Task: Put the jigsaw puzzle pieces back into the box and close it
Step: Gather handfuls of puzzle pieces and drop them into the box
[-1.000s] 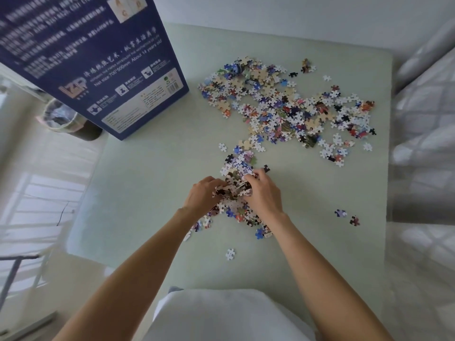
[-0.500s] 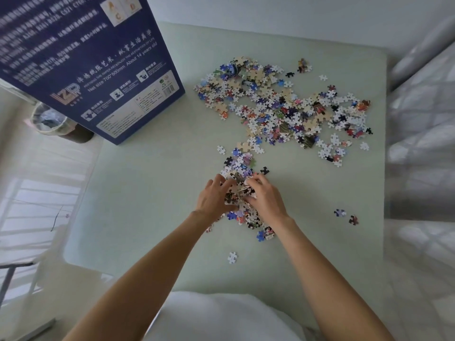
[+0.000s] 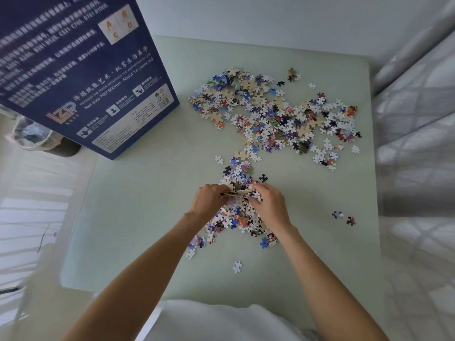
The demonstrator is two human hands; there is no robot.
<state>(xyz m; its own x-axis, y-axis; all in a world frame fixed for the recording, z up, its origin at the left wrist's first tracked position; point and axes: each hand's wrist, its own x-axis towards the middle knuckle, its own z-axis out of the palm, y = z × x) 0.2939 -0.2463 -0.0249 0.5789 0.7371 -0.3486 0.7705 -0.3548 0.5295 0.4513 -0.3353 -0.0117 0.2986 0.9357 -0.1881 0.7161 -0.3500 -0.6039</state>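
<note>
Both hands [image 3: 241, 203] pinch a stack from the multicoloured puzzle pieces [image 3: 240, 217].

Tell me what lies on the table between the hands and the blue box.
In the head view, only bare pale green table lies between the left hand and the blue box; no loose pieces there.

Box [image 3: 81, 77] top beyond frame edge

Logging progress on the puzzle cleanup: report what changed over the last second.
Both hands, left hand and right hand, stayed at the near heap of cardboard jigsaw pieces, gathering a clump between them. The far spread of pieces and upright dark blue box stayed put.
</note>
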